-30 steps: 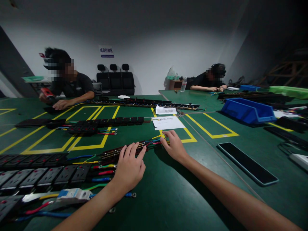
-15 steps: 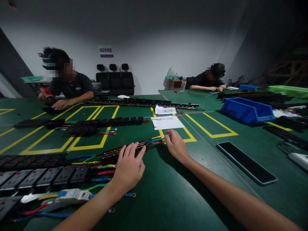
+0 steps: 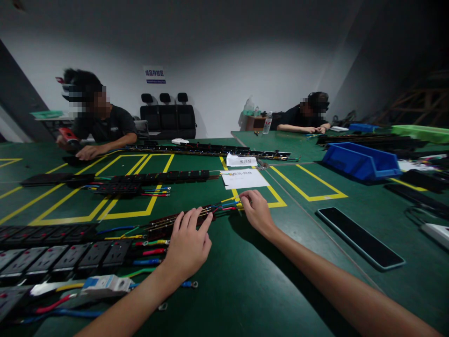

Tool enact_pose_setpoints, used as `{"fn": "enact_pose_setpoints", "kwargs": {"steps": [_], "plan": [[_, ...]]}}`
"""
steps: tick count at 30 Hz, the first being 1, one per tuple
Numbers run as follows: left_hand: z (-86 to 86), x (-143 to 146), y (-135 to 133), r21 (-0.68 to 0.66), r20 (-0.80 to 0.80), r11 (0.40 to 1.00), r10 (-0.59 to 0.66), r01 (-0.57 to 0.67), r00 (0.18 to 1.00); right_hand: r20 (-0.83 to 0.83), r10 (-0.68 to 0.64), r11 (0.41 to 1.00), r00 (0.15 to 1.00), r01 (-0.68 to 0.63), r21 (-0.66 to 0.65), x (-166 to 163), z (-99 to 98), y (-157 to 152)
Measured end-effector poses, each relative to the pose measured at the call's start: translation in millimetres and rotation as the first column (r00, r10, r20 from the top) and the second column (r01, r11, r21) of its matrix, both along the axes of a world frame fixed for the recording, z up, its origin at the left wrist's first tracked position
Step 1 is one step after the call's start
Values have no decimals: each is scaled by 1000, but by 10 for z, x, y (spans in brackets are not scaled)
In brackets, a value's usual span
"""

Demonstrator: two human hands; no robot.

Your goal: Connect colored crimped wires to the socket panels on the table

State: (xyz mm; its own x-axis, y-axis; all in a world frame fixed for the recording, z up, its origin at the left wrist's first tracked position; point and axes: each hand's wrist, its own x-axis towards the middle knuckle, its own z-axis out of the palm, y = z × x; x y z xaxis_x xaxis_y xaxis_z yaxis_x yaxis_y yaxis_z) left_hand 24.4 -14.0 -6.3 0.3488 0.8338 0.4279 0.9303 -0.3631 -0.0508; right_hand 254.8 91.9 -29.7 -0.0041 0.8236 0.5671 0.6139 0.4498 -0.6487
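Observation:
My left hand [image 3: 187,243] lies with fingers outspread on a dark socket strip [image 3: 159,227] turned with its brass-coloured bars up. At the strip's right end, blue, yellow and red wires [image 3: 228,206] stick out. My right hand [image 3: 257,213] is closed in a pinch around the ends of those wires; its fingertips partly hide them. Just left of my left hand are more black socket strips [image 3: 73,257], whose coloured leads end in ring terminals. A white and blue breaker [image 3: 105,286] sits beside my left forearm.
A phone [image 3: 359,238] lies right of my right arm, with a blue bin [image 3: 361,161] beyond it. Paper labels [image 3: 245,179] and further strips [image 3: 154,178] lie across the green table. One co-worker [image 3: 105,121] holds a red tool at far left; another [image 3: 305,114] sits far right.
My right hand has shifted very slightly at the wire ends. My left hand and the strip stay in place.

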Motion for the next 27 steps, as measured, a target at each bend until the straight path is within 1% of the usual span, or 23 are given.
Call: {"fn": "enact_pose_setpoints", "kwargs": {"steps": [13, 18, 21, 24, 27], "plan": [[14, 12, 3, -16, -16, 1000, 13, -13, 1000, -22, 102, 989, 995, -99, 114, -9, 35, -70], [3, 10, 11, -13, -13, 1000, 8, -8, 1000, 7, 112, 980, 994, -111, 164, -7, 67, -119], [-1, 7, 9, -18, -9, 1000, 3, -4, 1000, 16, 149, 972, 989, -149, 183, -6, 83, -139], [-2, 6, 6, -14, 8, 1000, 0, 0, 1000, 21, 204, 962, 979, -204, 181, -4, 82, -142], [-1, 6, 5, -12, 15, 1000, -1, 1, 1000, 29, 250, 958, 968, -252, 135, 3, 65, -125]]}}
